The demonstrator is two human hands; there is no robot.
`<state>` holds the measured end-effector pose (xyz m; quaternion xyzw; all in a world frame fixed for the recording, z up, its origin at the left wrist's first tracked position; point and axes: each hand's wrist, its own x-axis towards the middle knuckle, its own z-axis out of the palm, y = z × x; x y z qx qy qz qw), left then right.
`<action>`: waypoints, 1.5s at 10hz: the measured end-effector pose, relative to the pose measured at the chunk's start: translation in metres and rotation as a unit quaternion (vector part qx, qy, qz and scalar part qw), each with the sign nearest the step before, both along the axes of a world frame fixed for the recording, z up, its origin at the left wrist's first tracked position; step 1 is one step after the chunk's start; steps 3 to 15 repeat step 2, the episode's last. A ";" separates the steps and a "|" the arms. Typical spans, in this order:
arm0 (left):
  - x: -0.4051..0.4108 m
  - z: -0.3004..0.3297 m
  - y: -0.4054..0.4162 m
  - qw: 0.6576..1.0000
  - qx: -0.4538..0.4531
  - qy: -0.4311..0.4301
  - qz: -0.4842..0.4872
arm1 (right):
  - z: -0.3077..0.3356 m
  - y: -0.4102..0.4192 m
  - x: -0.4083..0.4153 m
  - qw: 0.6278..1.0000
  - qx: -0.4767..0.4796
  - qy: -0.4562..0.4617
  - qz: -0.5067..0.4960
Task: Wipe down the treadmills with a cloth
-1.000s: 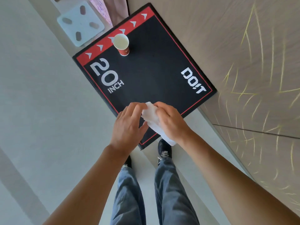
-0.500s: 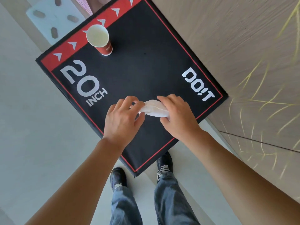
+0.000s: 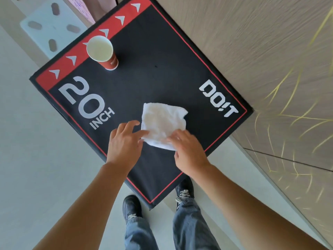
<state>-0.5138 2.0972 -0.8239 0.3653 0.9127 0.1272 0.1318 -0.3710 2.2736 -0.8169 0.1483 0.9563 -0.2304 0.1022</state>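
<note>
The only view comes from the camera on my head. It looks steeply down over my two forearms, near to my hands, and the wide lens bends the edges. In the middle is the black box top point(image 3: 162, 78), turned like a diamond. At the bottom I see my jeans and shoes point(image 3: 131, 207). The wood wall point(image 3: 261, 51) fills the right side, the pale floor point(image 3: 36, 159) the left.

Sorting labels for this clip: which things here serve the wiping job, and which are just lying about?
Part of the job:
- white cloth, spread flat
- left hand and right hand, both at its near edge
- black box top under the cloth

Just lying about:
- red paper cup on the box
- white scale on the floor
</note>
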 end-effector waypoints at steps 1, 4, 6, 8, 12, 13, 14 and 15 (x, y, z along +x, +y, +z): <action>0.012 0.006 -0.016 1.000 -0.019 -0.013 -0.014 | 0.004 -0.017 0.022 0.998 -0.055 -0.034 -0.010; 0.020 0.018 -0.020 1.000 -0.020 -0.002 -0.010 | 0.015 -0.022 0.020 0.997 -0.046 -0.026 -0.048; 0.020 0.018 -0.020 1.000 -0.020 -0.002 -0.010 | 0.015 -0.022 0.020 0.997 -0.046 -0.026 -0.048; 0.020 0.018 -0.020 1.000 -0.020 -0.002 -0.010 | 0.015 -0.022 0.020 0.997 -0.046 -0.026 -0.048; 0.020 0.018 -0.020 1.000 -0.020 -0.002 -0.010 | 0.015 -0.022 0.020 0.997 -0.046 -0.026 -0.048; 0.020 0.018 -0.020 1.000 -0.020 -0.002 -0.010 | 0.015 -0.022 0.020 0.997 -0.046 -0.026 -0.048; 0.020 0.018 -0.020 1.000 -0.020 -0.002 -0.010 | 0.015 -0.022 0.020 0.997 -0.046 -0.026 -0.048; 0.020 0.018 -0.020 1.000 -0.020 -0.002 -0.010 | 0.015 -0.022 0.020 0.997 -0.046 -0.026 -0.048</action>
